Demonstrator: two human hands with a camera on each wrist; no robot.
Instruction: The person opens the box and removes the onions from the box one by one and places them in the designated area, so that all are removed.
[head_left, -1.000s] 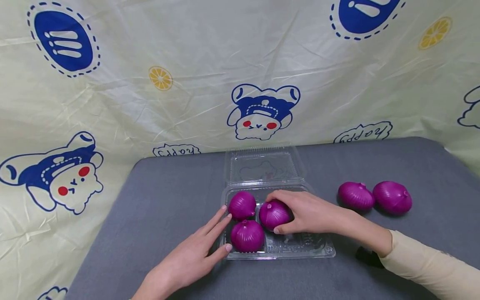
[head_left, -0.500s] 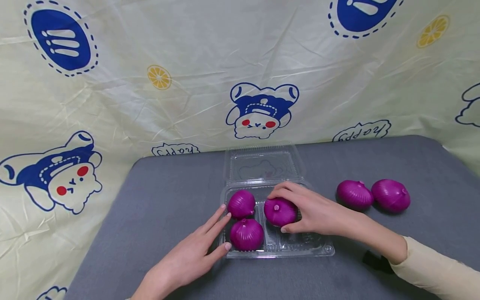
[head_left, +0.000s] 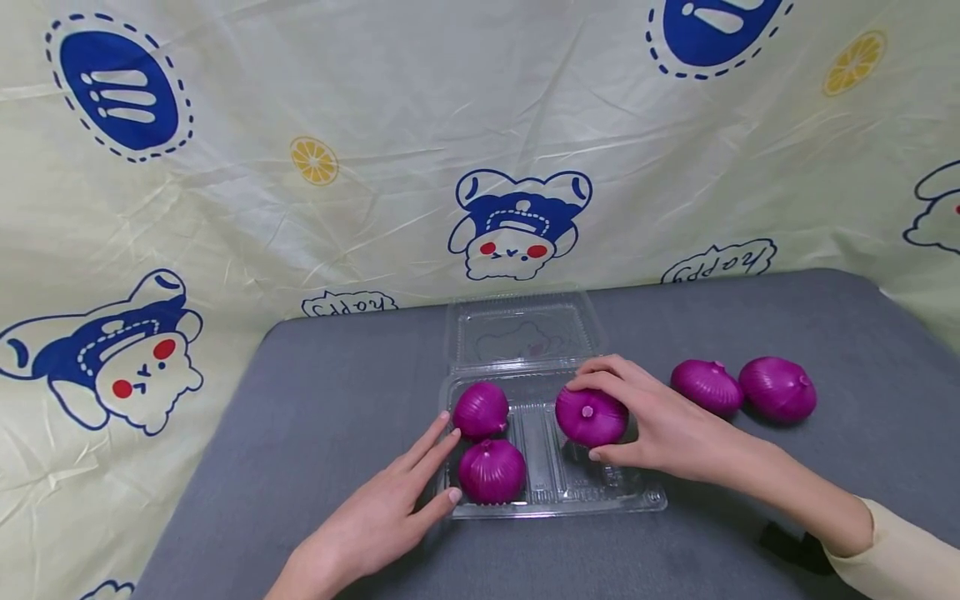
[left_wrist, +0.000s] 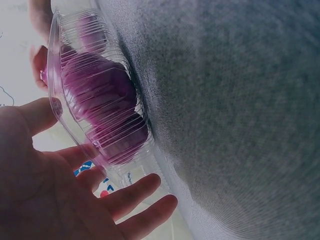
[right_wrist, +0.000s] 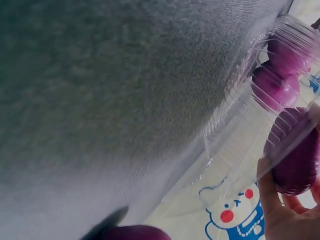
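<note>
My right hand (head_left: pixel 660 421) grips a purple onion (head_left: pixel 591 418) with its fingers over the far side and the thumb in front. That onion is over the right half of a clear plastic clamshell box (head_left: pixel 540 454), whose lid (head_left: pixel 521 329) lies back. Two more onions, a far one (head_left: pixel 481 410) and a near one (head_left: pixel 492 472), sit in the box's left half. At the left rim, my left hand (head_left: pixel 375 508) rests with fingers extended and spread. The left wrist view shows its thumb (left_wrist: pixel 42 116) against the rim. Whether the gripped onion touches the box floor, I cannot tell.
Two further onions, one nearer the box (head_left: pixel 707 388) and one farther right (head_left: pixel 778 390), lie side by side on the grey tabletop (head_left: pixel 337 375). Behind the table hangs a pale printed cloth (head_left: pixel 405 100).
My right hand has moved the gripped onion rightward, away from the two onions in the left half. Its stem end now faces me more. The left hand has stayed at the rim.
</note>
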